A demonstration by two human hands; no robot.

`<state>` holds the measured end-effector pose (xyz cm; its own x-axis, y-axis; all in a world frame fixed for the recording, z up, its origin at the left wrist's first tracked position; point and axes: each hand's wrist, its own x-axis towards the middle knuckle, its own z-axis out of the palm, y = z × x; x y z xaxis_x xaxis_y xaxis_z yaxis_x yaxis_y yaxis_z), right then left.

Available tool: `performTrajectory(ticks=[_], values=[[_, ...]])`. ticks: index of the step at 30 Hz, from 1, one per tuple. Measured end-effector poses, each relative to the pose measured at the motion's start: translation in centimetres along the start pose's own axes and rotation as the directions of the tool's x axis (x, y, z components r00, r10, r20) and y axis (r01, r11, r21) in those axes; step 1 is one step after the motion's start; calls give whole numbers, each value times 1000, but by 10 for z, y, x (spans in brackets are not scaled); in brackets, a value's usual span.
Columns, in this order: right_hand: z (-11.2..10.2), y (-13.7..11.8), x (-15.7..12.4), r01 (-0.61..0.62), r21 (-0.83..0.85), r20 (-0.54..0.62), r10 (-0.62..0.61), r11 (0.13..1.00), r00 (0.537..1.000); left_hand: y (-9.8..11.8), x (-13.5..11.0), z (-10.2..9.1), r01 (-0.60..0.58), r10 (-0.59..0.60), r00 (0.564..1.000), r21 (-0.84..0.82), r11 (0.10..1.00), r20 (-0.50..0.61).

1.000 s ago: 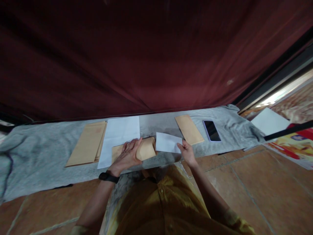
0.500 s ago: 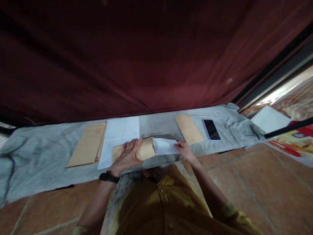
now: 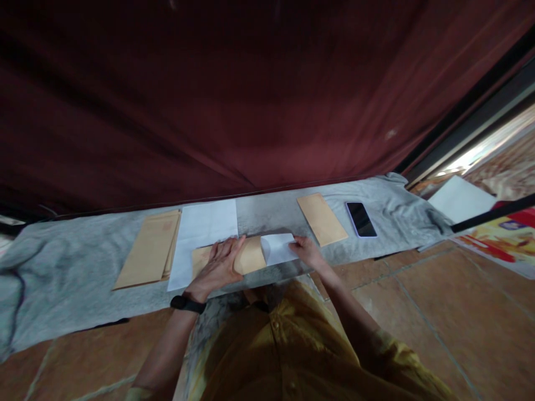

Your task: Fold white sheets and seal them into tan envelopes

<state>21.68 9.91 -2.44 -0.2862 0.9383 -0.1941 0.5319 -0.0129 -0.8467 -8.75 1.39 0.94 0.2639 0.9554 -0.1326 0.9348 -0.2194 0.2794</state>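
Observation:
A brown paper envelope (image 3: 253,254) lies crosswise in front of me, its open end facing right. My left hand (image 3: 221,262) rests over it, fingers along the far edge and thumb at the near edge, gripping it across its width. Folded white paper (image 3: 277,248) sticks out of the envelope's mouth; its left part is hidden inside. At the paper's right end, my right hand (image 3: 307,251) is closed, pinching it between thumb and fingers. Beneath the envelope's left part lies a white sheet (image 3: 207,223).
Several brown envelopes (image 3: 146,248) are stacked at the left. Another envelope (image 3: 322,219) lies at the right, beside a phone (image 3: 361,219). All rest on a grey cloth (image 3: 79,262) along a dark red curtain (image 3: 251,111). Tiled floor (image 3: 418,295) shows in front.
My right hand has moved left, pushing the white paper further into the envelope, so less of it shows. My left hand has stayed in place on the envelope.

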Motion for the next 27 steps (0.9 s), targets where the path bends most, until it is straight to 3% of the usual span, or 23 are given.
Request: performTrajectory(ticks=[11, 18, 27], values=[[44, -10, -5, 32, -19, -17, -33, 999, 999, 8, 14, 4, -33, 32, 999, 17, 999, 41], [40, 2, -6, 25, 64, -112, -18, 998, 994, 6, 13, 6, -25, 25, 999, 1, 1000, 33], [50, -6, -7, 58, 86, -80, -51, 995, 995, 11, 18, 7, -65, 65, 997, 4, 998, 47]])
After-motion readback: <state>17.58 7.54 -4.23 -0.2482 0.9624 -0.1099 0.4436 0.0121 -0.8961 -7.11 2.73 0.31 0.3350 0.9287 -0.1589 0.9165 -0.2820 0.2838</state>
